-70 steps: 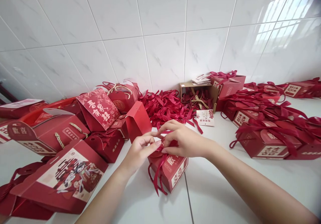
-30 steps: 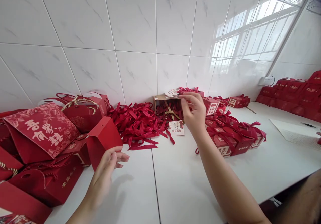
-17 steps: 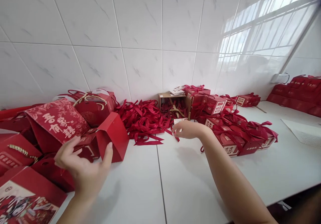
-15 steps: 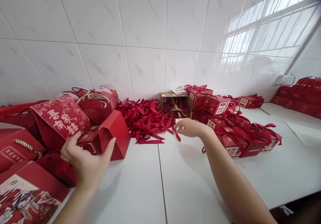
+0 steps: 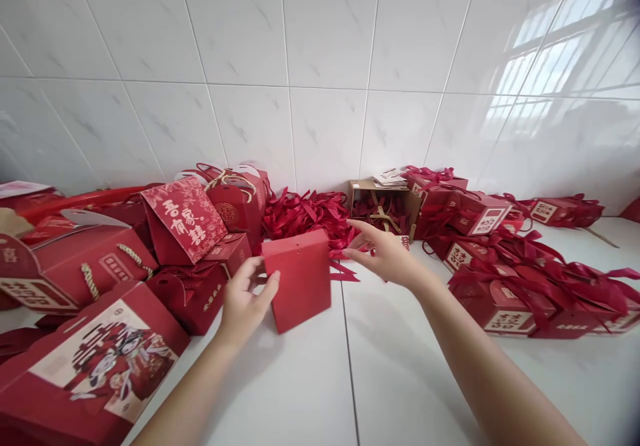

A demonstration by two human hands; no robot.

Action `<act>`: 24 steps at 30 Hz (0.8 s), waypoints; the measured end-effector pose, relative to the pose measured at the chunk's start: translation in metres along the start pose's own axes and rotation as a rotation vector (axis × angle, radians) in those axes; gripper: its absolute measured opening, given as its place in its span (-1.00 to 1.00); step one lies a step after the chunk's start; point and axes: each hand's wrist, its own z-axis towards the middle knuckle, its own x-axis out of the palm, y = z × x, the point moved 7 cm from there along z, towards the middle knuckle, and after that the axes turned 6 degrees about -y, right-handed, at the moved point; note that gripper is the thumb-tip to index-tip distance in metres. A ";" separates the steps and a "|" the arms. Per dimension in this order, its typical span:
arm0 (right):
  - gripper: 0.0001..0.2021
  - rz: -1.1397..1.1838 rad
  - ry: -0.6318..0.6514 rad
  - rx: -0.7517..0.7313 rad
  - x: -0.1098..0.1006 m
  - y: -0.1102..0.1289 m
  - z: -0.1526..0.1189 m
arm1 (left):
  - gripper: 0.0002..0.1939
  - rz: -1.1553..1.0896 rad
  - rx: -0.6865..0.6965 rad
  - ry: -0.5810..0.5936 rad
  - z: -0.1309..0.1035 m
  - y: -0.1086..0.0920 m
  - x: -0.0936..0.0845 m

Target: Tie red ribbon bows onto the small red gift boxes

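A plain red box (image 5: 301, 283) with a small hole near its top edge stands tilted at the middle of the white table. Its left side is gripped by my left hand (image 5: 249, 299), thumb on the front face and fingers behind. To the right of the box, my right hand (image 5: 377, 253) is raised with thumb and fingers apart, holding nothing visible. Behind both lies a heap of red ribbons (image 5: 310, 211). An open cardboard box (image 5: 413, 214) holding ribbons and gold strips is just beyond my right hand.
Red gift boxes (image 5: 115, 359) and a floral-patterned box (image 5: 184, 221) crowd the left side. Ribbon-tied boxes (image 5: 505, 303) are grouped at the right. A tiled wall (image 5: 327, 133) rises behind the table (image 5: 310, 386).
My left hand has taken hold of the plain red box and brought it right, away from the piled boxes. My right hand's fingers have spread. The view has shifted left.
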 end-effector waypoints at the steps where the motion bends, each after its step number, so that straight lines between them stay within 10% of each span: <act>1: -0.40 0.074 -0.035 -0.067 0.007 0.011 0.000 | -0.67 -0.070 -0.023 0.057 -0.003 -0.001 0.006; 9: -0.74 0.160 -0.195 -0.157 0.028 0.023 0.000 | -0.71 -0.204 -0.089 0.192 -0.010 -0.003 0.014; 18: -0.73 0.675 0.180 0.115 0.069 0.017 0.012 | -0.44 -0.059 0.005 -0.003 -0.006 -0.018 0.000; 24: -0.62 0.247 0.266 0.119 0.036 -0.008 0.037 | -0.73 -0.179 -0.184 0.101 -0.010 0.004 0.004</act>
